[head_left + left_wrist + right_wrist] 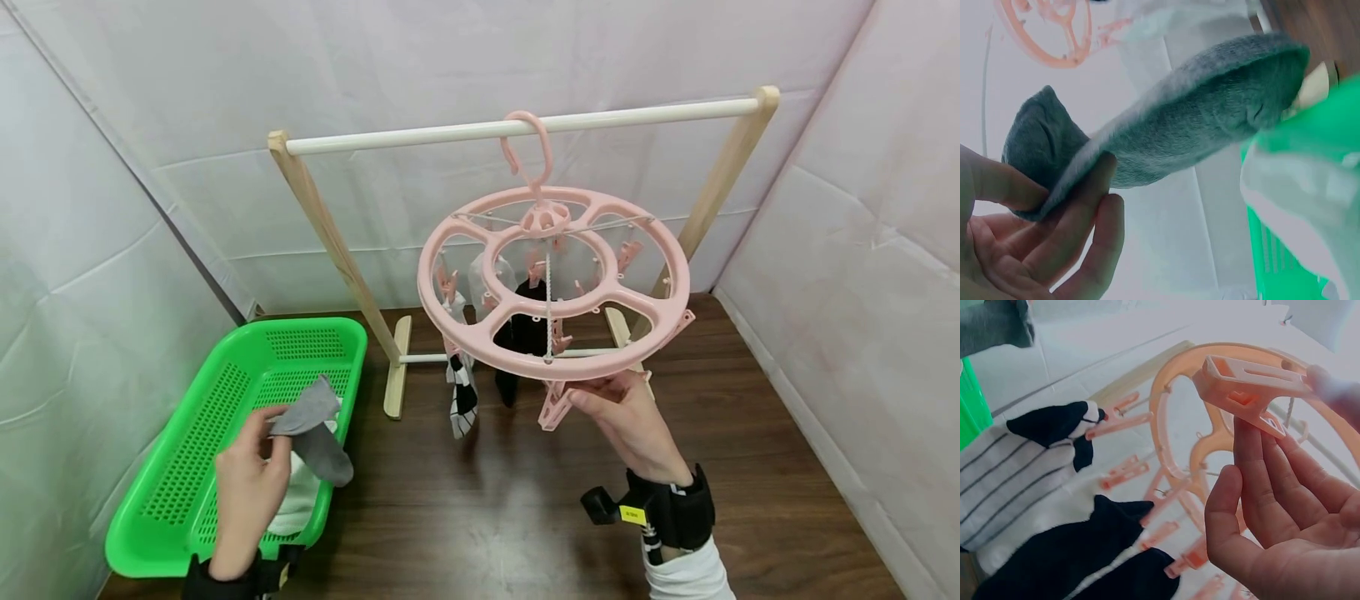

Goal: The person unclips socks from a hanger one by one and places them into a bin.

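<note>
My left hand pinches a grey sock between thumb and fingers over the right side of the green basket. In the left wrist view the sock is folded at the pinch, its longer part stretching away from the fingers. My right hand is at the front rim of a pink round clip hanger and pinches one of its clothespins. From other clips hang a black-and-white striped sock and black socks.
The hanger's hook sits over the white bar of a wooden-legged rack. White cloth lies in the basket. Basket and rack stand on a dark wood surface, with pale fabric walls around.
</note>
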A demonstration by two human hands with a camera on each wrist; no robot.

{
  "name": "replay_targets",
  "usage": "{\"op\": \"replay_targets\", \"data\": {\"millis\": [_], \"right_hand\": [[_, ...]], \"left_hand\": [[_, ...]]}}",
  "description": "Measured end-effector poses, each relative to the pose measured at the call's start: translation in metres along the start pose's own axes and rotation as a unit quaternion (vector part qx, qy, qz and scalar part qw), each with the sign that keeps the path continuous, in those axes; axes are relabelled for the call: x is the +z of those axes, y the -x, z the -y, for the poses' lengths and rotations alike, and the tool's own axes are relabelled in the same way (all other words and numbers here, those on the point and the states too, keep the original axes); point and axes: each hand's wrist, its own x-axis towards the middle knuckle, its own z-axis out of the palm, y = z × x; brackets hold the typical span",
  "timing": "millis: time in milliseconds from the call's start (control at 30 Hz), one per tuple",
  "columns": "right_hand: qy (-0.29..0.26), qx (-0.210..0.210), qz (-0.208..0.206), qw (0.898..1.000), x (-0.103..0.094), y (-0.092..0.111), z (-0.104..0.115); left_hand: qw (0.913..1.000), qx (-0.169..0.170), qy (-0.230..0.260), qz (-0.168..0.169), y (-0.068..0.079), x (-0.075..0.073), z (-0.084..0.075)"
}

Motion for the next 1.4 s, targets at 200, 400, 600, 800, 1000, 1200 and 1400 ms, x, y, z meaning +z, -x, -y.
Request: {"op": "replay_targets", "data": {"millis": [200, 400, 600, 800, 1000, 1200, 1400], "right_hand": [[0.016, -0.002, -0.017, 1.000, -0.002, 0.003, 0.008], [0.048, 0.002, -0.033, 0.998, -0.005, 0.007, 0.014], [0.062, -0.013, -0.049, 0.997, -0.007, 0.010, 0.020], [0.067, -0.015, -0.070, 0.995, -0.009, 0.013, 0.026], [0.056, -0.024, -0.084, 0.995, -0.014, 0.016, 0.029], [0.042, -0.018, -0.087, 0.995, -0.017, 0.017, 0.028], [0.056, -0.028, -0.101, 0.993, -0.018, 0.019, 0.027]], "left_hand": [[0.9960, -0.053, -0.061, -0.038, 0.009, 0.012, 0.110], [0.9906, -0.080, -0.098, -0.052, 0.007, 0.010, 0.165], [0.9846, -0.087, -0.136, -0.066, 0.005, 0.015, 0.192], [0.9923, -0.062, -0.097, -0.046, 0.008, 0.027, 0.190], [0.9979, -0.012, -0.056, -0.032, 0.007, 0.048, 0.157], [0.9999, 0.012, -0.012, -0.001, 0.000, 0.055, 0.077], [0.9970, 0.033, 0.062, 0.031, -0.004, 0.063, 0.021]]}}
